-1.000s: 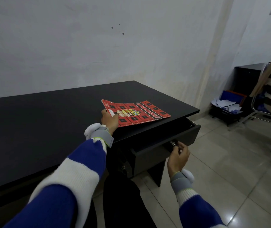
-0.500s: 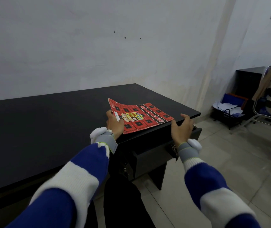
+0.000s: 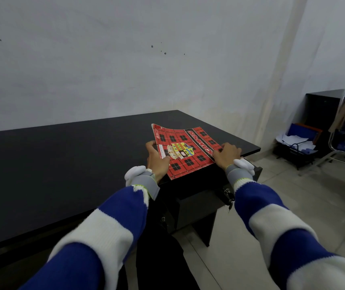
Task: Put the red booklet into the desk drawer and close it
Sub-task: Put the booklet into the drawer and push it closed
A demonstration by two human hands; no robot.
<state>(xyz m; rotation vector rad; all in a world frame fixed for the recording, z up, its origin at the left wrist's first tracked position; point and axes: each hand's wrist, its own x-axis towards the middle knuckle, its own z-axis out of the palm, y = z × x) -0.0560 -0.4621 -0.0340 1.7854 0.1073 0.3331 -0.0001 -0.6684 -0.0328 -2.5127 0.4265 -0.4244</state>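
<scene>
1. Right hand point(image 3: 226, 154) off the drawer point(image 3: 196, 203) front since a second ago, now pinching the right edge of the booklet point(image 3: 185, 150)
2. Left hand point(image 3: 157, 159) unchanged: gripping the booklet's left edge, thumb on the cover
3. Both hands closed on the booklet, one per side; neither free
4. Booklet raised at the far edge and bowed between the hands, near corner overhanging the front edge of the surface point(image 3: 62, 164), directly above the drawer
5. Contact of the near corner with the surface: cannot tell
6. Drawer pulled out below the hands, keys point(image 3: 229, 198) hanging from its front; inside hidden from this view
7. Meaning for the task: opening looks finished, two-handed grip suggests the transfer is starting
8. Likely next: bring the booklet toward the body past the edge, lower it flat into the drawer, release, then push the front shut
9. Risks: thin booklet bending or catching on the underside of the surface; drawer opening may be tight for its width; keys in the way of the closing push
</scene>
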